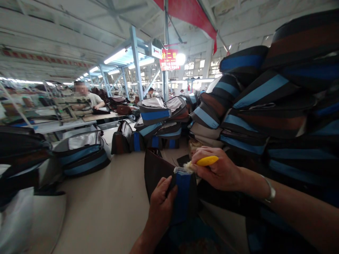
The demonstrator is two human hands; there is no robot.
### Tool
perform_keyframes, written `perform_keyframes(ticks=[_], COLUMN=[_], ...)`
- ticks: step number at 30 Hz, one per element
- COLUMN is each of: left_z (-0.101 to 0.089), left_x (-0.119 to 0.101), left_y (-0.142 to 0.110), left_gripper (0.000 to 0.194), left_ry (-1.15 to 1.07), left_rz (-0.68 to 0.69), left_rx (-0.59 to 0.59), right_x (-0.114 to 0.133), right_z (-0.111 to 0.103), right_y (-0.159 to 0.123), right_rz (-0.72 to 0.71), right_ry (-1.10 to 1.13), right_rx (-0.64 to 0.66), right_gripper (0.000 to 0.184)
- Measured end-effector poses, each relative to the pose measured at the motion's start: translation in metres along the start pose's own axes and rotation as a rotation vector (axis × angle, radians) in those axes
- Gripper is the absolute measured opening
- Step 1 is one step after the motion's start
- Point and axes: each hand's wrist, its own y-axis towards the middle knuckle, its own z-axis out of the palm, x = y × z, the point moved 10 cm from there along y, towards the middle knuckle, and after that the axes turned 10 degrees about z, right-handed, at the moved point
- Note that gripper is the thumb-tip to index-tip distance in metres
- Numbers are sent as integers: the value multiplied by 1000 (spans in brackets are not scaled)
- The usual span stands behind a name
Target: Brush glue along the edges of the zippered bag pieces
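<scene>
The dark piece was held up over the near side of the desk, whose near edge could not be seen. Its side was pinched between the thumb and fingers of the left hand, low and to the left of the blue stripe. The stripe ran the long way from the pale top end down toward the body. The yellow handle of the brush was pinched in the right hand, which was placed up and to the right. The handle was pointed across the stripe, not along it, and the bristles were set against the right part of the top end. So that end was closer to the right hand, and the side of the piece was closer to the left hand. A silver band was worn on the right wrist.

Farther off, a big pile was stacked toward the right edge of the desk, and a small stack toward the far edge. Past that edge, on the left, a person was seen.
</scene>
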Motion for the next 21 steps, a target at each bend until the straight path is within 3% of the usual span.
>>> perform_keyframes(ticks=[5,10,13,17,21], left_z=[-7,7,20,34,36], left_x=[-23,-69,-87,-97,-98], left_y=[2,-9,-21,-31,-34], left_gripper=[40,35,34,30,30], left_ry=[118,448,735,949,1005], left_rz=[169,597,783,878,880], left_rx=[-45,-54,-107,-121,-115], right_x=[-4,-1,-3,-7,-5], right_z=[-2,-26,-12,21,16], right_y=[-4,7,16,20,23], right_rz=[-6,81,142,90,71], right_ry=[-106,-49,21,-221,-334], right_rx=[32,-117,-81,86,46], right_gripper=[6,11,15,20,20])
